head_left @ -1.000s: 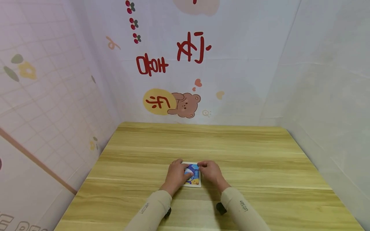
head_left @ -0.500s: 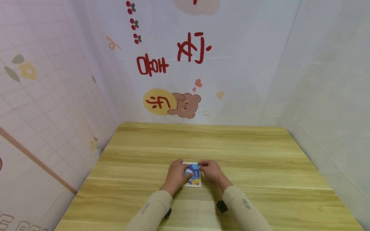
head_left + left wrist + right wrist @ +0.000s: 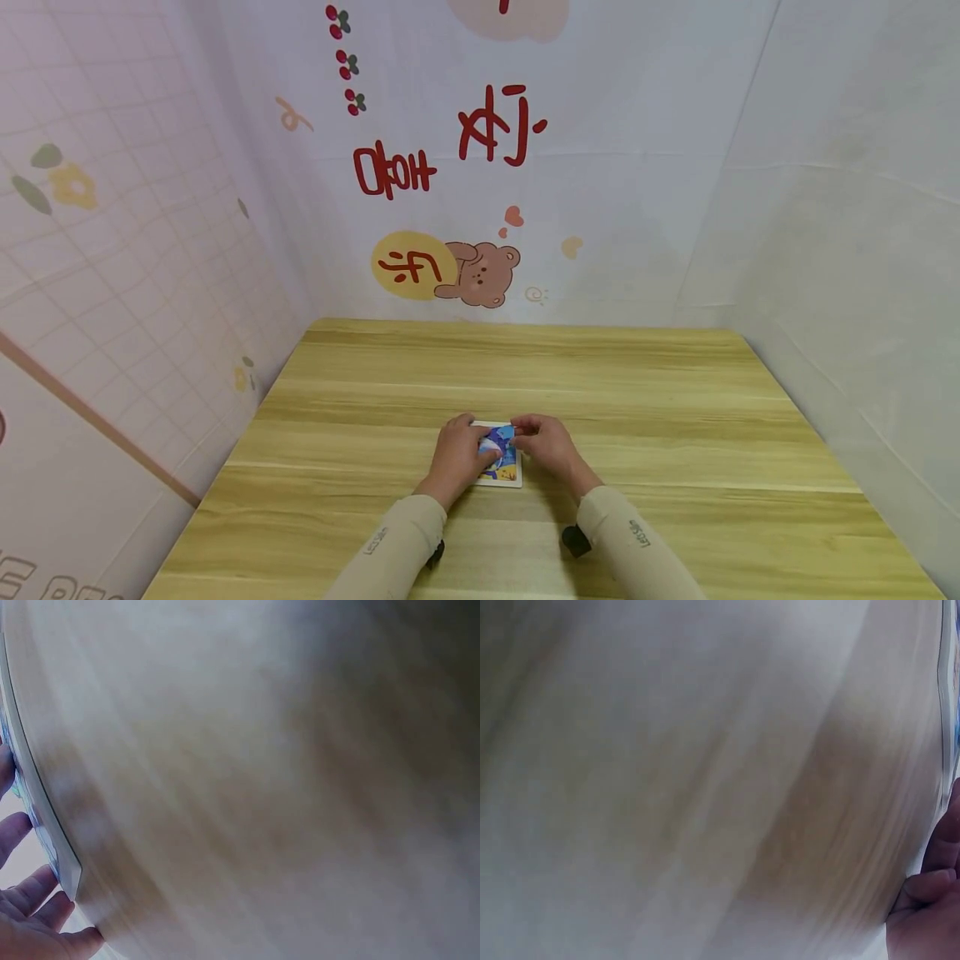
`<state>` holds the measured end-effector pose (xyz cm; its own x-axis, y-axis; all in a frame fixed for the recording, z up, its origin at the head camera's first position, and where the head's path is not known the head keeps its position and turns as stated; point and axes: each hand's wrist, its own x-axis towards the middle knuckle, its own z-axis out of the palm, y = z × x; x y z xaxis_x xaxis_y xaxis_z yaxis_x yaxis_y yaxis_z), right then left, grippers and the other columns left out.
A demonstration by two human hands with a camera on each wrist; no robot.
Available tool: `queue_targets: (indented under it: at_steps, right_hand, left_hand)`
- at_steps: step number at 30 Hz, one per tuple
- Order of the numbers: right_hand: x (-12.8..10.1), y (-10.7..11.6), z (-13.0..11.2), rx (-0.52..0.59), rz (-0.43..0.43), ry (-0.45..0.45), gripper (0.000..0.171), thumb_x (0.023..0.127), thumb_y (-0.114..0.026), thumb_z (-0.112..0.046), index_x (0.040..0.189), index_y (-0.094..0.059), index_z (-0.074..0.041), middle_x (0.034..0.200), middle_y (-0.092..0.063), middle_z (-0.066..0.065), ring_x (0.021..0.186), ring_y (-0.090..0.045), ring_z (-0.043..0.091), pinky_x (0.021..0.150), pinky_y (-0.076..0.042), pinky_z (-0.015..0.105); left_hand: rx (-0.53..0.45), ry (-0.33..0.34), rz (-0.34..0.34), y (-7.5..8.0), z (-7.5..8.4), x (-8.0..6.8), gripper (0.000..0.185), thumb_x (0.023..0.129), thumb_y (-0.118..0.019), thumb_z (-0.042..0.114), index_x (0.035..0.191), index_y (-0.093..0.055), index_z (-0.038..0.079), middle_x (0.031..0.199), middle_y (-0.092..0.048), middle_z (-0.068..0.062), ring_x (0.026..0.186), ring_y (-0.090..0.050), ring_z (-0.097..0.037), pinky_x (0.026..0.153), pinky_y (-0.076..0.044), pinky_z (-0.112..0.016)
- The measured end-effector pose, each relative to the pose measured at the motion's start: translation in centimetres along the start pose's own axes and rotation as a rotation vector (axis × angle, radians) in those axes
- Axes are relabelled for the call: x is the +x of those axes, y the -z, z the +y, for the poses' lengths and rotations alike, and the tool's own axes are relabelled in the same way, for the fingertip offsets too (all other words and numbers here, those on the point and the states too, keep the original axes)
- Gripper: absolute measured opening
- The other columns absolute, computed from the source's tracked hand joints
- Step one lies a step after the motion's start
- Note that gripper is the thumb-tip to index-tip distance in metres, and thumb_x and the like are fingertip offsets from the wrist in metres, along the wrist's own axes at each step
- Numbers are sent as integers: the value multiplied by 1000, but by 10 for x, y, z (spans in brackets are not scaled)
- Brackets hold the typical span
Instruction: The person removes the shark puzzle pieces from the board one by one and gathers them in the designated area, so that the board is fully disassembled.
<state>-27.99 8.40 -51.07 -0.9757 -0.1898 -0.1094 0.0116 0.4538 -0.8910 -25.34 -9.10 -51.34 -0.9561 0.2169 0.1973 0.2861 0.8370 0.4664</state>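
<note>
The picture card (image 3: 501, 454) lies flat on the wooden table (image 3: 675, 417), near the front edge and a little left of the middle. It looks almost square to me, slightly longer in the direction away from my body, so its long axis runs from me toward the back wall (image 3: 525, 167); which end of the printed picture is the top I cannot tell. My left hand (image 3: 455, 454) rests on the left part of the card, the fingers bent loosely over its left edge and touching the blue print, and the left wrist view shows my fingertips (image 3: 22, 900) against the card's white border. My right hand (image 3: 551, 444) is at the right side of the card, the fingers curled and pinching at its far right corner; in the right wrist view everything is blurred and only the fingers (image 3: 930, 885) beside the card's edge show. The card sits between my two hands, partly covered by both.
</note>
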Motion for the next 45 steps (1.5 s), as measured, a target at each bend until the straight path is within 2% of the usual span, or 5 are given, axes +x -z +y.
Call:
queue_targets:
  at_steps: [11,14,19,27,45]
  right_hand:
    - [-2,3,0,-58,28,39,31,79,-67,-6,110,-64,-1,85,-62,3,76,-56,14,61,-45,27]
    - [-2,8,3,-2,14,21,31,81,-66,-6,111,-63,-2,88,-61,4,77,-55,16,62,-47,28]
    - [-5,26,12,113,-8,-18,32,83,-64,-7,114,-62,-4,91,-59,7,76,-55,20,61,-47,30]
    - [-8,55,36,128,2,-101,32,83,-66,-16,114,-62,-12,90,-61,5,70,-54,20,53,-43,29]
    - [-33,133,82,203,-89,-141,47,87,-61,-14,130,-46,-1,91,-60,13,67,-57,20,57,-48,28]
  left_hand:
    - [-4,-17,17,-3,2,1,40,75,-72,32,105,-68,5,114,-55,-20,108,-47,-36,94,-32,-46]
    - [-7,-7,8,-3,2,0,40,76,-72,32,106,-68,5,115,-55,-20,110,-46,-36,95,-32,-47]
    - [-16,21,-14,-1,3,-2,41,78,-71,33,109,-67,6,119,-53,-19,114,-44,-36,97,-30,-47]
    - [-11,28,-11,-1,3,-3,42,78,-70,33,109,-66,6,120,-52,-19,113,-44,-36,96,-30,-48]
    - [-6,38,-25,-2,2,-3,42,79,-70,33,110,-66,6,120,-52,-18,114,-44,-35,97,-30,-47]
